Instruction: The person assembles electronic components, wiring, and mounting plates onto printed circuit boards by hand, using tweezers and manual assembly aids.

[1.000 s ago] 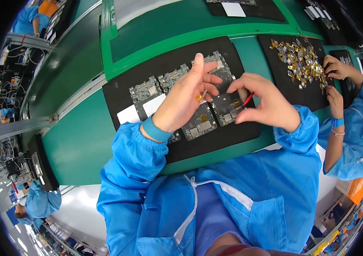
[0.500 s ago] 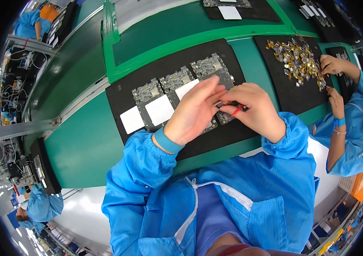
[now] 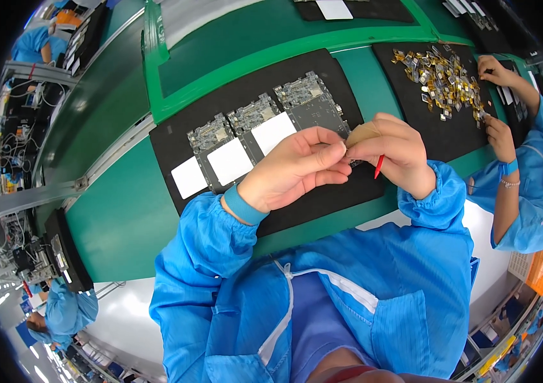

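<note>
My left hand (image 3: 303,167), with a teal band at its wrist, pinches thumb against fingers over the circuit boards. Whatever its fingertips grip is too small and hidden to name. Touching those fingertips is my right hand (image 3: 394,150), curled closed. A slim red pointed tool (image 3: 379,167) sticks out below its fingers; the rest of it is covered. Under my hands, several circuit boards (image 3: 306,91) lie in a row on a black foam mat (image 3: 175,137). White rectangular pads (image 3: 230,161) rest on and beside them. The boards' near right portion is hidden by my hands.
On the right, a second black mat (image 3: 405,115) bears a heap of small gold and clear parts (image 3: 447,83), where a co-worker's hands (image 3: 500,135) are at work. Green tape (image 3: 252,67) borders the green bench (image 3: 118,217); a metal rail (image 3: 115,153) runs along the left.
My left hand has turned from a raised flat palm to a pinch, its thumb now at the right hand's fingertips. My right hand has shifted slightly right, and the red tool now points more steeply down.
</note>
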{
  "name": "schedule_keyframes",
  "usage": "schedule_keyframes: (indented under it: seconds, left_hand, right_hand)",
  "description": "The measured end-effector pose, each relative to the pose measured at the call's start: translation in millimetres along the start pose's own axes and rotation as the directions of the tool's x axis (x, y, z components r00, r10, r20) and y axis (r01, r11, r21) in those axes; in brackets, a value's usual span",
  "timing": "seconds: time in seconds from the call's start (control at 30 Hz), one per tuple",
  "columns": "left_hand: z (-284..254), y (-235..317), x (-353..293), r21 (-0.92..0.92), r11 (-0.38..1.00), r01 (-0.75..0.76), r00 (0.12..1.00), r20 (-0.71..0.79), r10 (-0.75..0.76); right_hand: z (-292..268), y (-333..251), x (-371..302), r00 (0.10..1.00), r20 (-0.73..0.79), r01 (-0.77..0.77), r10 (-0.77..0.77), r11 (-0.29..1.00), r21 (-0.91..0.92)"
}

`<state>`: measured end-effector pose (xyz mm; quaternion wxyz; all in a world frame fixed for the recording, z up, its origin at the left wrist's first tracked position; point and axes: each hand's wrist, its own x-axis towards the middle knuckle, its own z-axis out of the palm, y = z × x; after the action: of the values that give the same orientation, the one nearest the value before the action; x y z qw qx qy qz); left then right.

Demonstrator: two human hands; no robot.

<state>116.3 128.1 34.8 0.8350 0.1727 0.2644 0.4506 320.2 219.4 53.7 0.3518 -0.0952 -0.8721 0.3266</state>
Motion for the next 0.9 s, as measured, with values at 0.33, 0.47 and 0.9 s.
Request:
schedule_keyframes:
  seconds: [0.33,0.47,0.9]
  left_hand:
    - [6.4,-2.8,1.1,0.265,0.957,-0.121,0.978,-0.135,0.161]
    - [12.4,-10.5,5.8,0.363,0.891,-0.273,0.921,-0.169,0.352]
    - [21.1,-15.9,2.9,0.971,0.229,-0.070,0.816,-0.076,0.573]
  right_hand:
    - [-3.8,5.9,-10.1,0.869,0.177,-0.493,0.462,0.779,0.388]
    - [-5.3,1.1,-4.4,0.723,0.316,-0.675,0.614,0.532,0.511]
    - [-3.6,16.4,0.3,0.743,0.275,-0.658,0.610,0.740,0.138]
